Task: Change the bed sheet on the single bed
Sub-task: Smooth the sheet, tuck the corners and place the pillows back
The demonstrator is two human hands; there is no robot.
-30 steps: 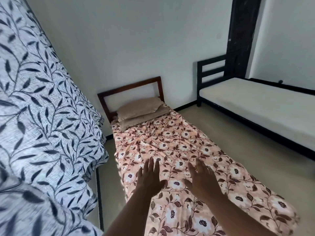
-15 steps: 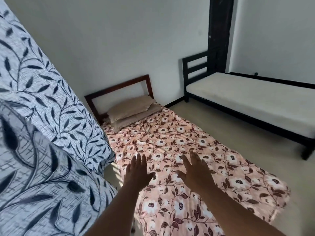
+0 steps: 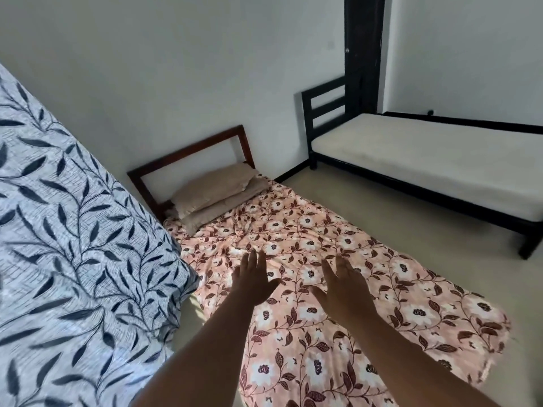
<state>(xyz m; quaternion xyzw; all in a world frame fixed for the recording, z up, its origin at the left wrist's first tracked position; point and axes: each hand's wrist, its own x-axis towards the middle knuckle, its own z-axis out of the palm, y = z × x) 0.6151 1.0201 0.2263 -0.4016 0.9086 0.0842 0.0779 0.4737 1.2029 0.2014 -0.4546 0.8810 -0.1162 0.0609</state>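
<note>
A single bed with a brown wooden headboard runs away from me, covered by a wrinkled pink floral sheet. Two beige pillows are stacked at its head. My left hand and my right hand reach forward over the middle of the sheet, fingers straight and spread, palms down, holding nothing. I cannot tell whether they touch the fabric.
A large white cloth with dark blue leaves fills the left side, close to the camera. A black-framed bed with a bare cream mattress stands at the right. Pale floor lies between the beds. A dark door frame rises behind.
The view has swung so the bed sits further left and lower. Both hands stay spread over the sheet, now slightly wider apart.
</note>
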